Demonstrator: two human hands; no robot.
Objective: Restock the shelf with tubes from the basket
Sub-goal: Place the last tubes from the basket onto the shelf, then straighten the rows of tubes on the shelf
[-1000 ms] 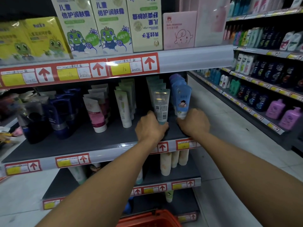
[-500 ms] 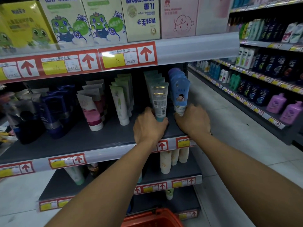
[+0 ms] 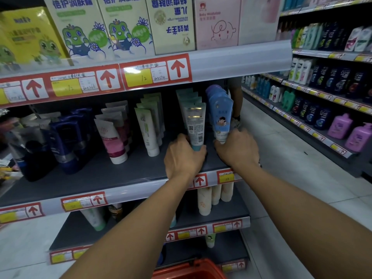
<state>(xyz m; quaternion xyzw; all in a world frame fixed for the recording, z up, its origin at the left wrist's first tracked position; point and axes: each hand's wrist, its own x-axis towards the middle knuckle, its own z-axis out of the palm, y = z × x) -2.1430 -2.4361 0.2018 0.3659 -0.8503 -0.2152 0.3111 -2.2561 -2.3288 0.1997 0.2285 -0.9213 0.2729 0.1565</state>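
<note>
On the grey middle shelf (image 3: 112, 174), my left hand (image 3: 183, 156) grips the teal cap end of a pale green tube (image 3: 196, 125) standing at the front of its row, its printed back facing me. Just to the right, my right hand (image 3: 237, 150) holds the base of a blue tube (image 3: 220, 115) with a cartoon child on it, at the front of a blue row. Both tubes stand upright on their caps. The orange basket (image 3: 191, 270) shows only its rim at the bottom edge, below my arms.
Rows of white-green (image 3: 148, 131), pink-white (image 3: 111, 141) and dark blue tubes (image 3: 66, 141) fill the shelf to the left. Boxes stand on the shelf above, cream tubes (image 3: 205, 200) on the one below. An aisle floor and a bottle-lined shelf lie to the right.
My head has shifted slightly, so the shelf sits a little lower and nearer in view. Both hands stay at the bases of the same two tubes.
</note>
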